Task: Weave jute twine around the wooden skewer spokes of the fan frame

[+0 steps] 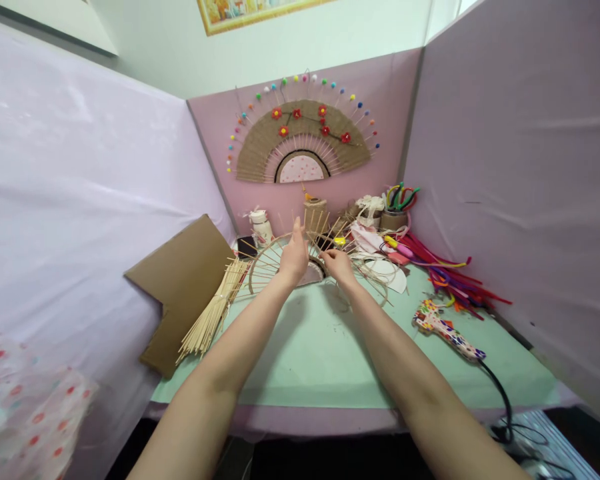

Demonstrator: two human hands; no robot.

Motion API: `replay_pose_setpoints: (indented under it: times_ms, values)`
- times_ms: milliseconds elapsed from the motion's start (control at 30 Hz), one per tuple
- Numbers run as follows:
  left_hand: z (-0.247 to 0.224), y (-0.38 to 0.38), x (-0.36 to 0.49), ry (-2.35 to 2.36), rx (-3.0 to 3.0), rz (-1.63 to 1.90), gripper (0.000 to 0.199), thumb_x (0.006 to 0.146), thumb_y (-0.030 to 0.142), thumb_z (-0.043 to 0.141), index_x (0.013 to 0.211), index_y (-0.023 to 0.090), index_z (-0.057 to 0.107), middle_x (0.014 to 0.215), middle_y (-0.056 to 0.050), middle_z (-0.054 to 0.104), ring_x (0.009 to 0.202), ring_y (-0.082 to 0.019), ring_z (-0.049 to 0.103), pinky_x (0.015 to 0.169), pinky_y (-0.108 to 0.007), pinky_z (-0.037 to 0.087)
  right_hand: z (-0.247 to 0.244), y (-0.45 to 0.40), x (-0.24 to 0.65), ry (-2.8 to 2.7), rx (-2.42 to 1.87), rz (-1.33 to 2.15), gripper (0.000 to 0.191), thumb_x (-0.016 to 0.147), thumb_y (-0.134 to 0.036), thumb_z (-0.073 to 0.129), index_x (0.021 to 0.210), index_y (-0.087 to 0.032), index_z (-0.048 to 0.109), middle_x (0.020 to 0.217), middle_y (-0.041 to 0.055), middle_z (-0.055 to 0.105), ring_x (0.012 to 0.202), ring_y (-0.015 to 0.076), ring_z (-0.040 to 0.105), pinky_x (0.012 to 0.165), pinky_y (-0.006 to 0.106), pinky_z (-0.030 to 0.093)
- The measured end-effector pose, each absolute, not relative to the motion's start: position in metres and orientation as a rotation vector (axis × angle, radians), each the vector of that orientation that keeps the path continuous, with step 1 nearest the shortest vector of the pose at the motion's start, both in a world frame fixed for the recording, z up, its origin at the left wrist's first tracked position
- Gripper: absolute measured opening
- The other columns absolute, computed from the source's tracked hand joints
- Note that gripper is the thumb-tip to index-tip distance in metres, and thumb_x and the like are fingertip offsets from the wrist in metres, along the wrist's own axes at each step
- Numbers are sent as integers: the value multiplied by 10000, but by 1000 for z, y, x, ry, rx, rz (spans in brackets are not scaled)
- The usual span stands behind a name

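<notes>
A half-round fan frame of thin bamboo sticks (pixel 266 265) stands on the table, its sticks spreading from a small half-disc base (pixel 312 273) with a dark rim. My left hand (pixel 295 259) is at the middle of the frame, fingers stretched upward against the sticks. Right beside it, my right hand (pixel 338 265) is closed in a pinch on thin twine at the sticks; the fingertips are small and partly hidden. Loose loops of twine (pixel 384 288) trail to the right of that hand.
A bundle of bamboo sticks (pixel 215 310) and cut cardboard (pixel 180 283) lie left. At the right are a floral glue gun (pixel 447 330) with a black cord and coloured pipe cleaners (pixel 447 270). Behind stand a twine spool (pixel 315 215) and white bottle (pixel 261 227). A decorated fan (pixel 305 127) hangs above.
</notes>
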State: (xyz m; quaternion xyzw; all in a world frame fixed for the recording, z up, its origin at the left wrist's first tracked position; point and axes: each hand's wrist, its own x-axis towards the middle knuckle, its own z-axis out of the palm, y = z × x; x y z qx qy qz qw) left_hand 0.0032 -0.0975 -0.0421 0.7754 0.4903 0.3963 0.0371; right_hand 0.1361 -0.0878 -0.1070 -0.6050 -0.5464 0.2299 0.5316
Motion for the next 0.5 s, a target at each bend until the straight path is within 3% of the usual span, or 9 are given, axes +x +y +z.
replay_pose_setpoints:
  times_ms: [133,233,300,400,500]
  values:
    - [-33,-90,7,1532,2273,1247,758,876,72,421,1542,245,102,1454,-138,487,1172,-224,610,1001,-359,455,-107,-88,137,-1293,-1438,549,305,753,-356,506,716,-161,737,659,41,692,655,172,585,613,254,384]
    - [-27,-83,5,1578,2210,1111,758,862,62,439,1538,215,133,1265,-147,640,881,-189,708,880,-326,518,-107,-88,138,-1280,-1430,553,304,750,-364,509,725,-168,739,651,37,690,654,174,586,612,255,386]
    - [-23,-79,3,1582,2143,1005,658,889,91,427,1511,187,236,1145,-138,694,666,-154,697,740,-296,548,-107,-88,139,-1270,-1421,558,301,744,-362,507,719,-171,738,652,37,691,654,175,587,614,256,387]
    - [-19,-75,0,1556,2084,966,522,914,104,398,1431,172,393,1241,-150,650,519,-98,645,592,-249,533,-104,-89,140,-1247,-1402,563,300,738,-352,505,715,-166,739,671,43,695,664,178,591,632,263,394]
    - [-18,-75,-1,1566,2092,1012,455,913,123,437,1362,180,481,1311,-137,613,493,-73,626,597,-238,524,-101,-92,142,-1217,-1379,566,313,743,-355,499,731,-157,741,682,48,695,666,181,587,645,272,398]
